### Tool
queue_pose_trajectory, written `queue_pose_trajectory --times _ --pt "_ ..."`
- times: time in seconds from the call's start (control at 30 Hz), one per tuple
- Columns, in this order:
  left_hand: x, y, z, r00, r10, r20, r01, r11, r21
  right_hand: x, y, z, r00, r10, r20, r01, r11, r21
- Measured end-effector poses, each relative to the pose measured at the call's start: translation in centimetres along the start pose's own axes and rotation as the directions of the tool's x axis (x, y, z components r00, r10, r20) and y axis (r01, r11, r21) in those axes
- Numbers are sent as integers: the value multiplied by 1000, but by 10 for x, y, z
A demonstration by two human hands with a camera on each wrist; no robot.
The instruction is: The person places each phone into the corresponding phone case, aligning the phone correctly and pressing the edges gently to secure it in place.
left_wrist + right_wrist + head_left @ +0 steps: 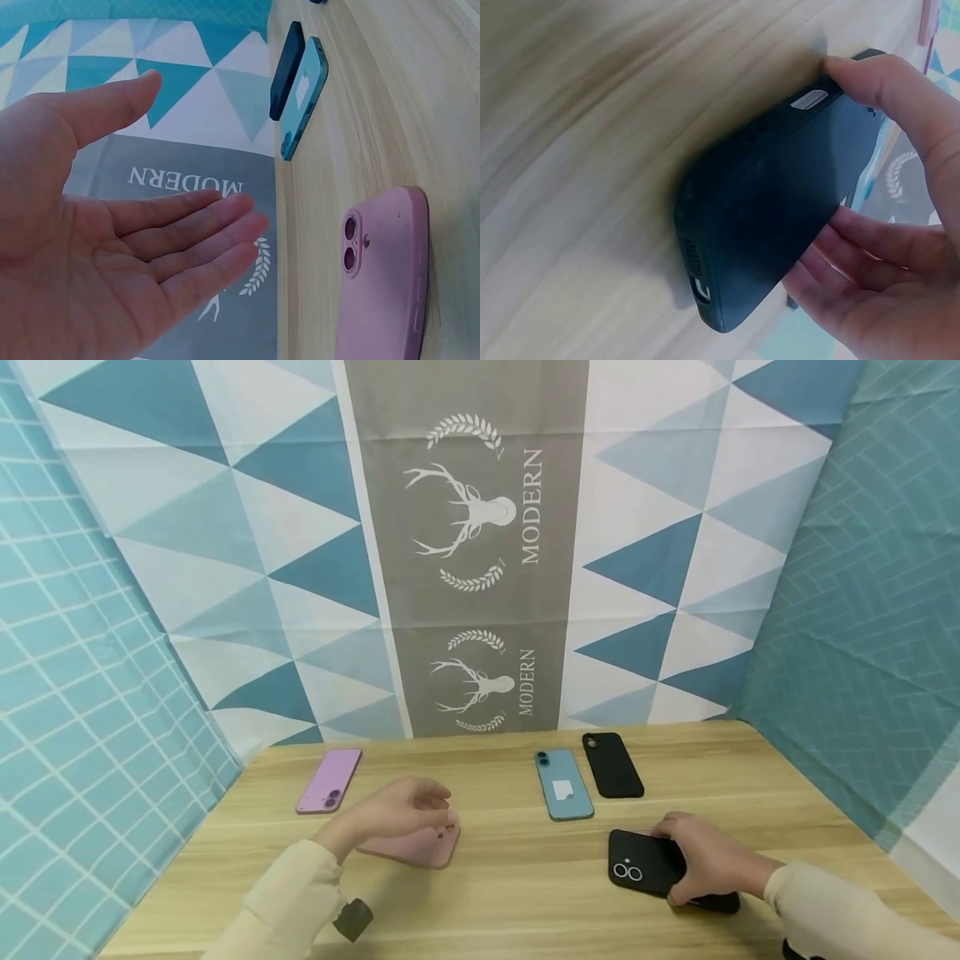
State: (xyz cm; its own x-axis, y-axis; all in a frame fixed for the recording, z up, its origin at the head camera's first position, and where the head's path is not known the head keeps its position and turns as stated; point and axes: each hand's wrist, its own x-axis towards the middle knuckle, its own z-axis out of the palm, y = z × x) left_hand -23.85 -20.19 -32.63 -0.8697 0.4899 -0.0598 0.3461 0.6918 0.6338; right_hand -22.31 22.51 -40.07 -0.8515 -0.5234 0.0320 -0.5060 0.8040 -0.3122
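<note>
My right hand grips a phone in a black case at the front right of the table. The thumb lies along one long edge and the fingers along the other. In the right wrist view the black-cased phone shows its charging port and a side cutout. Over the pink phone, left of centre, hovers my left hand, with nothing in it. Its palm and loosely extended fingers show in the left wrist view, apart from the pink phone, which lies with its two lenses up.
A purple phone lies at the back left of the wooden table. Towards the back right a blue phone with a white patch lies beside a black phone-shaped piece. Patterned cloth hangs behind the table.
</note>
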Motion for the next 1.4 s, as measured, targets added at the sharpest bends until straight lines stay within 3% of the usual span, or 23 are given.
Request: queue_pose_trajectory --times 0.3,0.57,0.77,1.03,1.23,1.4 --pt "-4 -2 -4 1000 16 -7 -16 1000 -6 -10 15 -11 1000 -16 -12 16 1000 -21" --pt "-7 -4 0 1000 -8 -14 8 1000 -22 -20 24 -10 999 -17 34 17 1000 -4" --pt "-9 -9 0 999 39 13 -39 998 -43 -23 27 -9 998 -31 57 31 999 11" --pt "-9 -7 3 992 104 73 -101 994 -44 -17 27 -19 984 -25 176 15 998 55" --pt "-8 -5 2 990 122 69 -120 992 -29 0 15 -38 960 64 273 -72 997 21" --pt "-8 -7 3 991 113 67 -114 993 11 19 -5 -43 975 39 217 -38 999 -5"
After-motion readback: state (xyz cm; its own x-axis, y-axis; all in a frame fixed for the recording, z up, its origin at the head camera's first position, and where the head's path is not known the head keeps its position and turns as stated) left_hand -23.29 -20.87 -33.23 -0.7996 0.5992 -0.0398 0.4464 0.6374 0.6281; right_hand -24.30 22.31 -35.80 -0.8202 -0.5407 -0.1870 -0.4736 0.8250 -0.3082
